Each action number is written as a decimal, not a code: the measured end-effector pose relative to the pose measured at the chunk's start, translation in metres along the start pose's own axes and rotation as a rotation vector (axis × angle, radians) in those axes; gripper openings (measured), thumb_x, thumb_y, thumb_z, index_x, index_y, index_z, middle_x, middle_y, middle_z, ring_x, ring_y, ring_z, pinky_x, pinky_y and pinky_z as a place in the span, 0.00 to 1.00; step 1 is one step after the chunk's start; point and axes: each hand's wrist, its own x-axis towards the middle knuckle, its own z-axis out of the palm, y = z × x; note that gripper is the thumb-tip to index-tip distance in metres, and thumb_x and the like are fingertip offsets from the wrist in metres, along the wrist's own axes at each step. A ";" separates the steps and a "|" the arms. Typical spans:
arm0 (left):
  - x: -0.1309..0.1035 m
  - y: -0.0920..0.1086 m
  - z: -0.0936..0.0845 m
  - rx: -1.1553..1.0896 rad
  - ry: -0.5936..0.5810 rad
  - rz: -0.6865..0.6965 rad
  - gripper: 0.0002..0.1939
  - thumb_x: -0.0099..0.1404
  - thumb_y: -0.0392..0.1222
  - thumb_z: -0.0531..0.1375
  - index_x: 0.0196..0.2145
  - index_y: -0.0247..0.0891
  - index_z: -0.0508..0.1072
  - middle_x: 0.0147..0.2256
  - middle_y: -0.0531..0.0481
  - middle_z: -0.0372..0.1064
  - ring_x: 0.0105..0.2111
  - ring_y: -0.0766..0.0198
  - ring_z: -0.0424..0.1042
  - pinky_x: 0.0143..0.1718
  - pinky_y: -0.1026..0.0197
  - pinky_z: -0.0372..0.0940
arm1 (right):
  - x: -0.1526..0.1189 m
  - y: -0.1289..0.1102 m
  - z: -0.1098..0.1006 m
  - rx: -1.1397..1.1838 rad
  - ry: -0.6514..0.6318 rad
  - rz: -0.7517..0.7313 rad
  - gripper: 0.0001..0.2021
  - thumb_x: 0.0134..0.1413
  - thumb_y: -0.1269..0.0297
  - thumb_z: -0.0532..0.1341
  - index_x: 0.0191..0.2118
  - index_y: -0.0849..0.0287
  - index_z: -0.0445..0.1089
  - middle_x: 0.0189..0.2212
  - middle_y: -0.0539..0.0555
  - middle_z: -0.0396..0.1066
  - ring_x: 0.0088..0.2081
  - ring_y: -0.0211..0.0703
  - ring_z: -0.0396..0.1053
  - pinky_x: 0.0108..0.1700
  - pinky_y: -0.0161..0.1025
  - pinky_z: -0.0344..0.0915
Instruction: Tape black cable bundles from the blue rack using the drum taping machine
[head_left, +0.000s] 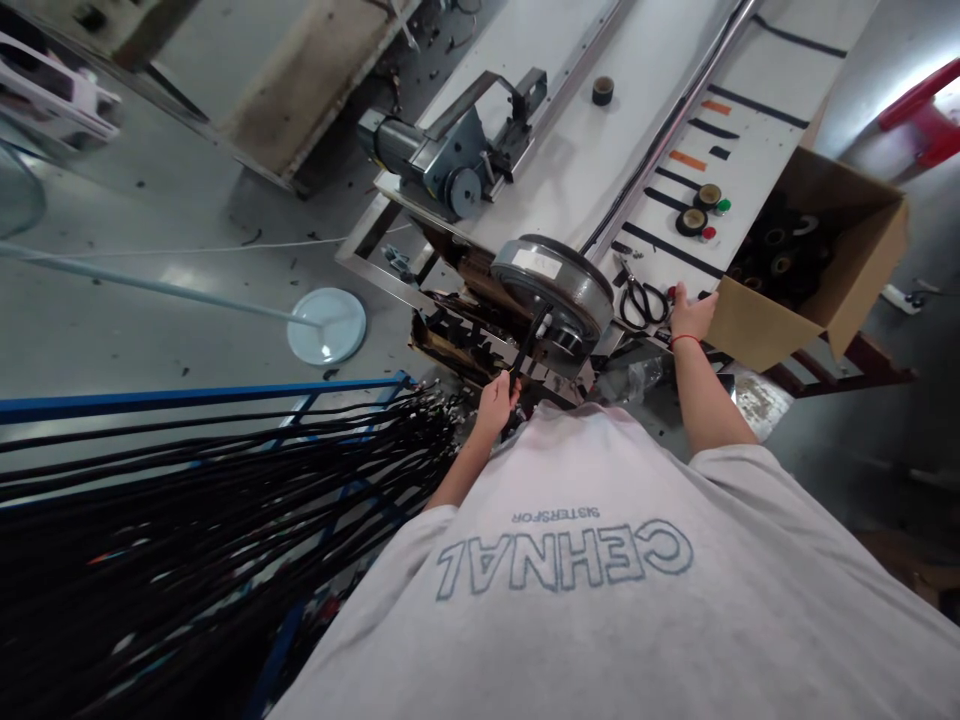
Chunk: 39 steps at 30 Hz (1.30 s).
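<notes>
**Head view: one hand on a black strip at the round machine head**

Head camera looks steeply down over a pale grey T-shirt (600, 580) printed with outlined letters. The left hand (496, 402) is clenched around a black strip (529, 345), a narrow, flat, dark band that runs up from the fist to the front of the round metal drum (551, 285) of the machine and looks slightly bent near the hand. The strip sits just below the drum, at the near edge of the white worktable (600, 150).

The right hand (691, 312), with a red band at the wrist, rests on the table edge beside the black-handled scissors (643, 300) and against the corner of a cardboard box (810, 260); whether its fingers grip anything I cannot tell. The box holds dark rolls. Two rolls of black tape (697, 208) lie on the table farther up, among black and orange marks. At the left, a thick bundle of long black strips (225, 500) lies across a blue rack (187, 395). A white round base (328, 326) stands on the grey floor.
</notes>
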 end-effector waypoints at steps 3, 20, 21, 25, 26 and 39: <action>0.003 0.003 -0.001 0.027 0.025 0.014 0.33 0.70 0.69 0.43 0.26 0.39 0.68 0.14 0.56 0.54 0.15 0.68 0.55 0.20 0.62 0.54 | -0.001 -0.001 0.000 0.005 0.002 0.006 0.43 0.61 0.47 0.60 0.70 0.74 0.48 0.66 0.77 0.56 0.68 0.63 0.56 0.67 0.57 0.54; 0.043 0.038 0.021 -0.032 -0.032 0.000 0.29 0.73 0.63 0.47 0.26 0.38 0.67 0.15 0.57 0.55 0.16 0.69 0.55 0.21 0.63 0.53 | -0.002 0.002 0.002 -0.010 0.025 -0.041 0.42 0.62 0.45 0.57 0.69 0.75 0.49 0.64 0.80 0.57 0.66 0.65 0.58 0.64 0.59 0.56; 0.043 0.036 0.019 -0.077 -0.047 -0.012 0.29 0.72 0.65 0.47 0.27 0.38 0.67 0.16 0.57 0.55 0.16 0.69 0.55 0.21 0.64 0.53 | -0.002 0.003 0.002 -0.012 0.026 -0.044 0.42 0.62 0.45 0.56 0.69 0.75 0.49 0.64 0.80 0.56 0.66 0.65 0.58 0.64 0.59 0.56; 0.035 0.020 0.002 -0.151 -0.251 -0.016 0.28 0.68 0.67 0.51 0.29 0.38 0.67 0.21 0.55 0.61 0.22 0.68 0.61 0.27 0.64 0.59 | -0.002 0.002 0.003 -0.035 0.029 -0.040 0.43 0.61 0.43 0.57 0.68 0.76 0.49 0.63 0.82 0.56 0.66 0.66 0.57 0.64 0.59 0.56; 0.031 0.013 -0.005 -0.108 -0.318 -0.014 0.27 0.67 0.67 0.53 0.28 0.38 0.67 0.22 0.54 0.63 0.25 0.67 0.63 0.30 0.63 0.61 | -0.002 0.002 0.003 -0.041 0.027 -0.037 0.44 0.61 0.43 0.58 0.68 0.76 0.49 0.63 0.82 0.56 0.66 0.67 0.57 0.64 0.60 0.56; 0.023 0.010 0.003 0.068 -0.088 0.056 0.26 0.72 0.61 0.47 0.25 0.40 0.63 0.19 0.56 0.56 0.22 0.67 0.58 0.27 0.64 0.57 | -0.002 -0.002 -0.001 -0.034 -0.010 -0.016 0.44 0.60 0.45 0.59 0.69 0.76 0.46 0.64 0.82 0.55 0.67 0.67 0.56 0.64 0.60 0.57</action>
